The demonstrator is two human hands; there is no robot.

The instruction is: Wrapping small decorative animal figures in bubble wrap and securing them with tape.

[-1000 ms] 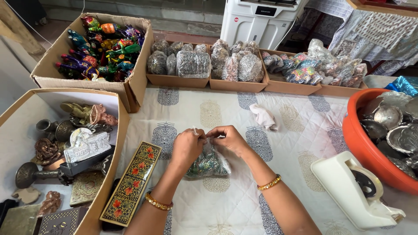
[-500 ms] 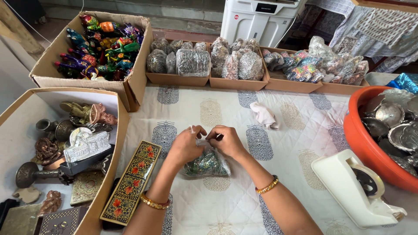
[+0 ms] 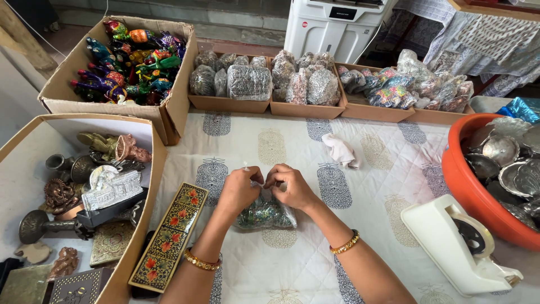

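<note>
Plastic bag (image 3: 265, 214) of small, shiny, multicoloured pieces lay on the printed white cloth (image 3: 371, 186) at the middle of the table, directly under both hands. It was already filled, and its neck was gathered up between the fingers, so the filling looked done and the closing of the top looked to be the part in hand. Left hand (image 3: 239, 188) was curled, its fingertips pinching the gathered plastic at the top of the bag; right hand (image 3: 289, 186) met it from the other side, fingers bent and pinching the same bunched neck, the two hands touching or very nearly so. Whether a tie or strip of tape was already on the neck could not be told, since the fingers covered it. A white tape dispenser (image 3: 461, 247) stood on the cloth well to the right, untouched. Along the far edge sat shallow cardboard trays (image 3: 306, 110) holding many similar filled bags, which suggested this bag was one more of a run, with a place among them left to take. A long painted box (image 3: 171, 236) lay just left of the left forearm, and a crumpled white rag (image 3: 341, 151) lay apart, beyond the hands.
</note>
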